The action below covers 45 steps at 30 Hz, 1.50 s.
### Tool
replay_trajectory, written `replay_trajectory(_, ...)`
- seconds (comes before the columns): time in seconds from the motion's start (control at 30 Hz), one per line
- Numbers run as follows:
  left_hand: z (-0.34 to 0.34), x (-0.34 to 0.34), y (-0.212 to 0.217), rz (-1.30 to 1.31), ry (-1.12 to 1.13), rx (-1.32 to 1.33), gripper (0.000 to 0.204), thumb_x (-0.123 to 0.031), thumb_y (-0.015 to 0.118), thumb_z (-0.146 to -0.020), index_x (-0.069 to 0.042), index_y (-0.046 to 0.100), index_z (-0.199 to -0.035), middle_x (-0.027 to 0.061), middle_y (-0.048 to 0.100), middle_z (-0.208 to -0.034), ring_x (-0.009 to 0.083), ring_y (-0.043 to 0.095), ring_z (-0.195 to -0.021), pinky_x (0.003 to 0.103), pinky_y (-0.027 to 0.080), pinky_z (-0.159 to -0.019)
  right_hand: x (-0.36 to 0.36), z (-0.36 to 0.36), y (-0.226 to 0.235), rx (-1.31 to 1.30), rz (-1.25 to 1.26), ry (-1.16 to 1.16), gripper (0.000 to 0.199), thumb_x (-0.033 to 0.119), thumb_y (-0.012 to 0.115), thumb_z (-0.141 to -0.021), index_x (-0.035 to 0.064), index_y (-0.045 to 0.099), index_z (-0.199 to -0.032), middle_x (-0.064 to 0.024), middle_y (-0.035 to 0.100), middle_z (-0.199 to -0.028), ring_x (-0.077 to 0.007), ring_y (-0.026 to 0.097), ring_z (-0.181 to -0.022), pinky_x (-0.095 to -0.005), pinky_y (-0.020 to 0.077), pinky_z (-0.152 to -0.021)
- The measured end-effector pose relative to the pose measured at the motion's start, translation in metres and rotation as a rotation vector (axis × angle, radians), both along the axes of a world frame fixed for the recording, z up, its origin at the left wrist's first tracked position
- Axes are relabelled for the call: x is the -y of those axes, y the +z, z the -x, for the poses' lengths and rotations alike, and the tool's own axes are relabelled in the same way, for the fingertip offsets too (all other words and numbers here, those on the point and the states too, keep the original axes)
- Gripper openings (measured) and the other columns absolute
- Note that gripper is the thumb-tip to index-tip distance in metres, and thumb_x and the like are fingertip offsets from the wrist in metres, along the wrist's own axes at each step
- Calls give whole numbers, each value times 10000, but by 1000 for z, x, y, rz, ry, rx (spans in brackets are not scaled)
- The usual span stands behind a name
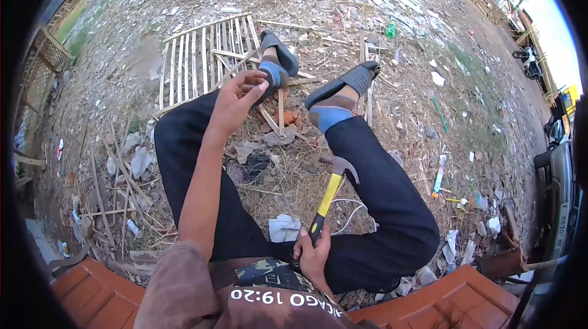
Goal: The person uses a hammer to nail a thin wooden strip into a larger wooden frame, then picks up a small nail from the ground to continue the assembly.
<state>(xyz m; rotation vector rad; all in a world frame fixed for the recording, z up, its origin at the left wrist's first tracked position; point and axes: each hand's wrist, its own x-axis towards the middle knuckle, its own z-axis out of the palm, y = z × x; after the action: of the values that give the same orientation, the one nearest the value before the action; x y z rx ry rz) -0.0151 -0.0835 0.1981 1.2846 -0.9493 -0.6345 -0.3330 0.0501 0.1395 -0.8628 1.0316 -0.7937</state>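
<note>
Person seated on an orange-brown plastic seat, legs stretched out over littered ground of straw, paper scraps and debris.

Right hand low, near the lap, between the thighs; fingers wrapped tight round the black grip of a claw hammer. Yellow shaft runs up and to the far right; steel head hangs above the straw between the knees.

Left hand raised over the left knee, fingertips pinched together; whatever they hold is too small to tell.

Feet in dark slide sandals and blue-toed socks. Left foot rests on the near right corner of a bamboo slat panel lying flat on the ground, far left. Loose bamboo sticks scattered left. Green bottle far off. Parked motorbike at far right.
</note>
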Motion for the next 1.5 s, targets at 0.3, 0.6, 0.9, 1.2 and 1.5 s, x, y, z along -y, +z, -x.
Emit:
replay_trajectory(0.3,12,1,-110,-427,-17,308,367,-72,697,-880,-48,610,-1235,59,662,-1076,142,621,-954,310,506,-847,52,-21,-33,-22,-30,-76,365,46,548,-963,3,374,-1280,-6,469,-670,-79,463,-447,-240,378,-385)
replay_trajectory(0.6,38,16,-196,-536,-45,267,659,-80,763,-819,-49,479,-1413,73,630,-1260,171,585,-1083,336,481,-903,77,-46,-53,-214,-114,-23,353,72,565,-955,26,432,-1278,19,468,-648,-69,489,-473,-237,411,-414)
replay_trajectory(0.9,20,33,-221,-307,47,448,218,-126,810,-758,-55,748,-955,77,721,-1028,275,630,-955,393,490,-860,88,-66,-51,-634,190,186,393,138,579,-967,-6,472,-1317,-172,605,-821,-292,642,-713,-405,495,-658)
replay_trajectory(1.2,28,33,-239,-200,154,517,154,-136,802,-747,-87,766,-889,16,706,-973,235,623,-939,382,450,-838,101,-90,-61,-759,349,269,387,124,557,-975,-6,477,-1331,-213,610,-834,-328,638,-701,-417,475,-641)
replay_trajectory(1.5,29,32,-244,-194,142,456,146,-88,786,-739,-81,766,-883,21,702,-1000,240,628,-954,395,448,-863,104,-94,-51,-851,283,383,383,136,560,-976,-8,483,-1323,-216,609,-762,-355,647,-685,-440,478,-642)
